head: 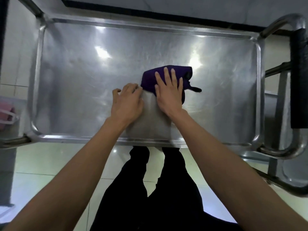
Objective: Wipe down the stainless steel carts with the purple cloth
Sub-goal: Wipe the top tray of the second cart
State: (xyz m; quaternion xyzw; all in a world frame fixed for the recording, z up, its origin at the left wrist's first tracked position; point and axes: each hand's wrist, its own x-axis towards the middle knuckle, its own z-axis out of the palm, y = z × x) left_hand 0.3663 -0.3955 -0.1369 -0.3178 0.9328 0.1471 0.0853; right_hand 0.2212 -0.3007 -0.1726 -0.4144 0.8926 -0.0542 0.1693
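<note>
The top tray of a stainless steel cart [75, 80] fills the view, shiny and bare apart from the cloth. A bunched purple cloth [186, 71] lies right of the tray's middle. My right hand [168, 92] presses flat on the cloth with straight, spread fingers. My left hand [126, 102] rests on the steel just left of the cloth, with fingers bent. Its fingertips are at the cloth's left edge and the thumb is held apart. A dark tag or corner [196, 89] sticks out from the cloth's right side.
The cart's tubular handle with a black grip [298, 72] stands at the right. Beyond it is part of another steel cart shelf [271, 105]. A pink item in a clear container [6, 114] sits at the left edge. My legs in black trousers [150, 189] stand on pale floor tiles.
</note>
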